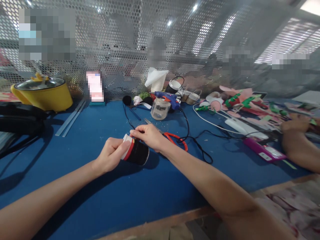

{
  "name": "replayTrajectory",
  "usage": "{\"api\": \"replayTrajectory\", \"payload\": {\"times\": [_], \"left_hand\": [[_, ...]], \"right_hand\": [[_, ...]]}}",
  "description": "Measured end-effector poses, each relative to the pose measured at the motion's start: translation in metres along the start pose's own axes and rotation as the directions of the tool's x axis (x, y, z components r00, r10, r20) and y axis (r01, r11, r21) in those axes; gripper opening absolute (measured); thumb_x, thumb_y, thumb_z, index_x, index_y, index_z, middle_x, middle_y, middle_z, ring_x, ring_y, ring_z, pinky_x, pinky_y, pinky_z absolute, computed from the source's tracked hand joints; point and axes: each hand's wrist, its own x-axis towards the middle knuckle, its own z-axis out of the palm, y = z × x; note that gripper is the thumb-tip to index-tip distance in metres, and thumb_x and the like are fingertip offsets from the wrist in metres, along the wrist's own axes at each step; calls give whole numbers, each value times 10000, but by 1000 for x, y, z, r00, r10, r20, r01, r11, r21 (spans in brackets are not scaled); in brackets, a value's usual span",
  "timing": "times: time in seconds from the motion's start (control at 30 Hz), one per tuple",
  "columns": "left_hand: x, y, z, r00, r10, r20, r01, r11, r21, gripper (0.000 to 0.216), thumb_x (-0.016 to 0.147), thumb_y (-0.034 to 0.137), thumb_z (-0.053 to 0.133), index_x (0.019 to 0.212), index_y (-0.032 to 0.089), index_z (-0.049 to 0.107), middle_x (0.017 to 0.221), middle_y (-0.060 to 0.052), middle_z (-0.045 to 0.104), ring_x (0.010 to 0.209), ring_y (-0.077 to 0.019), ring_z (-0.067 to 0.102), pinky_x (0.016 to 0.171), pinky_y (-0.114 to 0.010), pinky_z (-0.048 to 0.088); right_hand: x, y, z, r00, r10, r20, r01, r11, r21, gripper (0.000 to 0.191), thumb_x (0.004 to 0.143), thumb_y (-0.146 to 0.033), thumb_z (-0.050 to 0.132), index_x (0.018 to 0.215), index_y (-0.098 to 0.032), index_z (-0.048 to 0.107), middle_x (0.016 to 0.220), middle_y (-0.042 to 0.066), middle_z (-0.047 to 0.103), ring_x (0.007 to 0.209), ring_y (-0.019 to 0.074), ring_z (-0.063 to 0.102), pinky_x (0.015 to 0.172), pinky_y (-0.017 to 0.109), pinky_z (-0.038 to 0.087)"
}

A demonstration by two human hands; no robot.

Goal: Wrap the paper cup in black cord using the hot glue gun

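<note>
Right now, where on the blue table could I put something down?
Bare patches: between the black cylinder and the wooden edge; and between the left hand and the two pale strips. It's crowded at the back, around the glue gun and jar, and right, around the pink pieces.

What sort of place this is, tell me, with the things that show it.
Likely a craft workshop, judging by the blue glue gun, the red-handled scissors and the heap of pink and green pieces.

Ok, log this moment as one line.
left hand: holds tilted cup by white end | right hand: fingers pinched at red band | near: scissors, jar, glue gun | rest: yellow pot, phone, power strip
</note>
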Motion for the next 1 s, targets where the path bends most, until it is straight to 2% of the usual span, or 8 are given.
{"api": "replayTrajectory", "payload": {"times": [0.17, 0.3, 0.47, 0.6, 0.67, 0.87, 1.0], "left_hand": [[0, 2, 0, 1000, -6, -17, 6, 1000, -9, 390, 760, 274, 331, 392, 180, 242, 408, 38, 244, 396, -68, 210, 403, -237, 198], [0, 3, 0, 999, -28, -27, 28, 999, -21, 397, 750, 293, 340, 384, 179, 239, 402, 38, 243, 396, -67, 208, 403, -238, 194], [0, 2, 1, 988, -148, -36, 144, 984, -101, 395, 728, 343, 362, 383, 173, 268, 405, 39, 252, 402, -63, 212, 400, -227, 192], [2, 1, 3, 940, -338, -51, 319, 920, -227, 382, 687, 370, 390, 376, 168, 300, 400, 39, 263, 397, -57, 218, 386, -215, 174], [2, 2, 4, 917, -395, -54, 368, 890, -268, 375, 668, 370, 402, 369, 165, 307, 392, 40, 268, 388, -52, 220, 379, -208, 169], [1, 1, 5, 905, -423, -51, 388, 867, -313, 373, 657, 358, 419, 357, 156, 330, 375, 43, 282, 371, -42, 228, 374, -203, 174], [4, -3, 5, 892, -449, -45, 401, 835, -376, 359, 669, 365, 440, 390, 144, 390, 369, 46, 316, 358, -46, 265, 371, -205, 192]], "right_hand": [[-1, 0, 1, 999, 39, 30, -38, 998, -42, 289, 712, -399, 485, 567, -152, 529, 431, -62, 375, 356, 46, 292, 344, 188, 192], [-1, 1, 1, 995, 82, 57, -79, 996, -48, 294, 711, -416, 480, 576, -158, 519, 413, -68, 350, 324, 40, 269, 315, 184, 163], [-1, 1, 0, 994, 80, 72, -75, 995, -65, 279, 719, -398, 474, 602, -153, 540, 425, -65, 368, 329, 36, 278, 319, 178, 190], [-1, 1, 0, 994, 80, 76, -75, 995, -68, 284, 717, -387, 480, 584, -143, 542, 438, -59, 376, 345, 34, 281, 321, 173, 196], [0, 3, -1, 991, 98, 85, -92, 993, -75, 286, 711, -396, 487, 589, -144, 546, 440, -58, 384, 332, 32, 273, 307, 174, 180], [-1, 6, 1, 983, 133, 127, -125, 990, -71, 274, 712, -401, 493, 614, -155, 563, 431, -56, 409, 299, 30, 269, 294, 177, 179], [4, 5, -1, 983, 170, 72, -170, 985, 3, 283, 760, -338, 461, 584, -134, 547, 483, -25, 476, 369, 38, 380, 355, 167, 294]]}}
